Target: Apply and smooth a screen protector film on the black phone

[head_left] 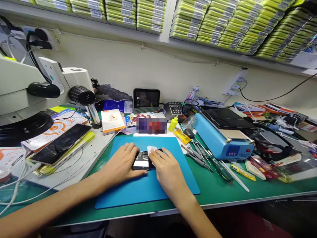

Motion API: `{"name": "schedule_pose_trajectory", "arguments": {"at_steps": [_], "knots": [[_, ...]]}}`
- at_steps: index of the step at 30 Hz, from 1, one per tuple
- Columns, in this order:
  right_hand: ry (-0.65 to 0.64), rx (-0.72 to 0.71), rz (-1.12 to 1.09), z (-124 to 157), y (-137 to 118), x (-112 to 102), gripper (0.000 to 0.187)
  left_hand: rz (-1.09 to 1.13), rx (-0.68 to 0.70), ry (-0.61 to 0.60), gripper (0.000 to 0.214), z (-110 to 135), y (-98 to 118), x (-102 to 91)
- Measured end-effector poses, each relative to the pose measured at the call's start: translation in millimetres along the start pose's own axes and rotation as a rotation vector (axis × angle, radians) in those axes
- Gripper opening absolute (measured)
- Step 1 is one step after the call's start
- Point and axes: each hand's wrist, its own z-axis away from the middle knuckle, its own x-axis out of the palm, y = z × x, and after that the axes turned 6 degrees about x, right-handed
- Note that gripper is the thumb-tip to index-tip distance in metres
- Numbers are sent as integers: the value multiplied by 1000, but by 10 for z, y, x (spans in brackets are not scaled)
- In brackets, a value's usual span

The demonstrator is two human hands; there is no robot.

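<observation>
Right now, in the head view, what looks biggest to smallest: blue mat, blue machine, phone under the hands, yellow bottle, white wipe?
1. Blue mat
2. Blue machine
3. Phone, partly covered

Yellow bottle and white wipe: too alike to rank; the right hand hides some of the wipe.

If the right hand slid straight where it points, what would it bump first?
Sliding off the phone and over the blue mat, the right hand would probably meet the white paper first, though depth is hard to judge.
</observation>
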Motion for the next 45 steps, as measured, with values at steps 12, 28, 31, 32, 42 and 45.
{"name": "schedule_pose_trajectory", "arguments": {"at_steps": [12, 28, 31, 32, 42, 45], "knots": [[-20, 102, -28, 34, -85, -49, 44, 22, -71, 69, 68, 49, 32, 34], [36, 224, -43, 140, -173, 23, 44, 100, -91, 79, 66, 87, 21, 42], [33, 180, -146, 117, -363, 99, 48, 120, -88, 79, 60, 105, 15, 59], [31, 169, -173, 116, -379, 103, 48, 124, -88, 79, 59, 111, 14, 63], [66, 80, -165, 189, 23, 17, 47, 113, -126, 104, 67, 149, 42, 92], [67, 80, -176, 100, -90, 80, 47, 137, -136, 88, 65, 146, 48, 87]]}}
